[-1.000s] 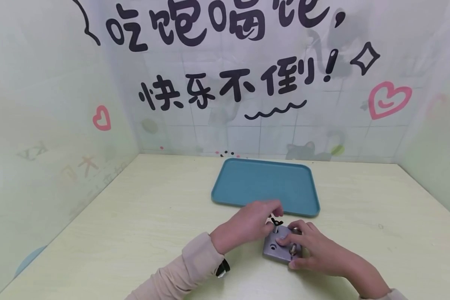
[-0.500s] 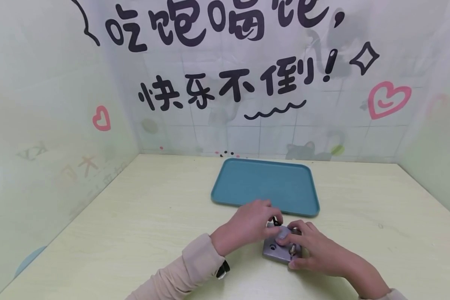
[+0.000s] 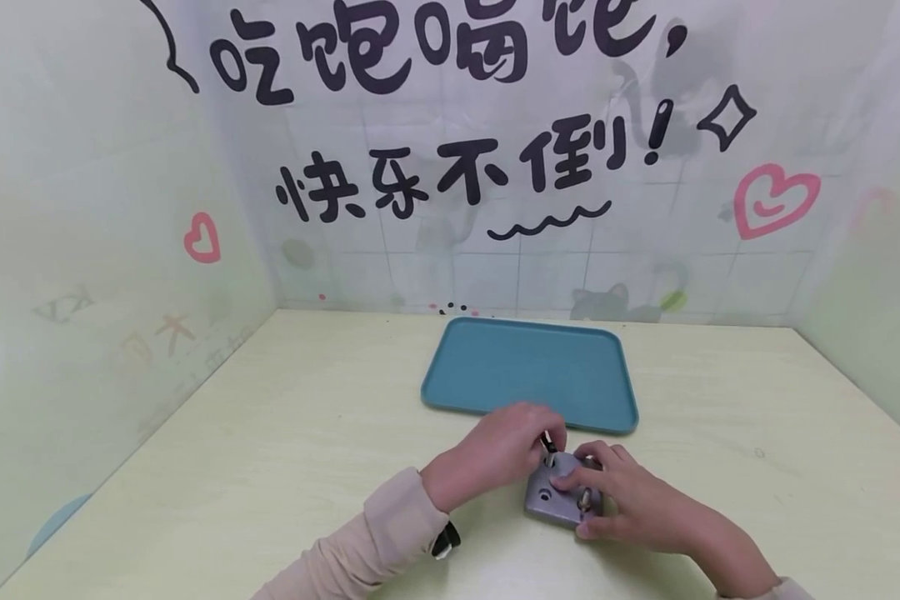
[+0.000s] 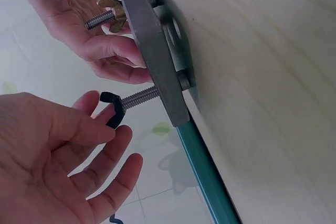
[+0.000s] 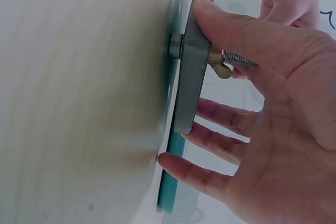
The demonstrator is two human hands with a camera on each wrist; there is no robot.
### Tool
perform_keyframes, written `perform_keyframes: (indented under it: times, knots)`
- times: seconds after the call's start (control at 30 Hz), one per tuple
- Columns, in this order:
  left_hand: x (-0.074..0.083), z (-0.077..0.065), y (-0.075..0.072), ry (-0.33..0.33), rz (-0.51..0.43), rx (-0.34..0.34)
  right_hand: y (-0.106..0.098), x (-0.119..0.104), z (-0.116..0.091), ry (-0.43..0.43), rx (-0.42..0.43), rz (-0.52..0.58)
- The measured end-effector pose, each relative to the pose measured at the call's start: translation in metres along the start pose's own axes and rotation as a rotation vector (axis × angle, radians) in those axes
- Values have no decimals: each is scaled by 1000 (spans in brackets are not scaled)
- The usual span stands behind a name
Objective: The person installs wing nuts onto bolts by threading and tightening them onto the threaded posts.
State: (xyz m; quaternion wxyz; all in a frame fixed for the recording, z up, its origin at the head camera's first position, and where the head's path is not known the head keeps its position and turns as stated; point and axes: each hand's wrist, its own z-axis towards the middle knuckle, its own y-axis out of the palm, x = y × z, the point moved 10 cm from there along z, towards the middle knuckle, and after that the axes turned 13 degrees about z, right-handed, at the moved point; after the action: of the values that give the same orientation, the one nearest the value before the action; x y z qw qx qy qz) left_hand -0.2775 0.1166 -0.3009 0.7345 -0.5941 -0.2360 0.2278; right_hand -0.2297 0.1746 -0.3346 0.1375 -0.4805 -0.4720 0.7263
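Observation:
A grey metal plate (image 3: 562, 510) with a bare hole lies near the front of the tray. Two bolts stand up through it. On the threaded bolt (image 4: 140, 98) nearer my left hand sits a black wing nut (image 4: 118, 110); my left hand (image 3: 495, 446) pinches it between thumb and forefinger, the other fingers loosely spread. My right hand (image 3: 645, 504) grips the plate, its thumb and fingers at the edges and top. Beside that hand a brass wing nut (image 5: 221, 70) is on the other bolt. Bolt heads (image 4: 183, 79) show under the plate, which stands slightly off the table.
Behind the hands lies a blue-green tray (image 3: 528, 367) on the pale wooden table (image 3: 270, 433). Printed wall sheets (image 3: 450, 275) enclose the back and sides. A blue edge of something (image 3: 56, 523) shows at the far left.
My left fingers have shifted about the black wing nut, from loosely spread above it to curled in around it. My right hand and the plate have stayed in place.

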Motion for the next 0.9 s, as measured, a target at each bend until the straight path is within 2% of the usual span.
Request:
perform_keyframes:
  times: [0.13, 0.23, 0.53, 0.77, 0.9]
  knots:
    - [-1, -1, -2, -9, -14, 11, -1, 0, 0, -8, 7, -1]
    - [-1, -2, -4, -10, 29, 23, -1, -1, 0, -14, 8, 1]
    - [-2, -3, -2, -24, 83, -24, -1, 0, 0, -2, 1, 7]
    - [-1, -5, -4, -35, 175, -10, 0, 1, 0, -1, -3, 9]
    - [-1, -5, -4, -33, 175, -1, -1, 1, 0, -4, 3, 5]
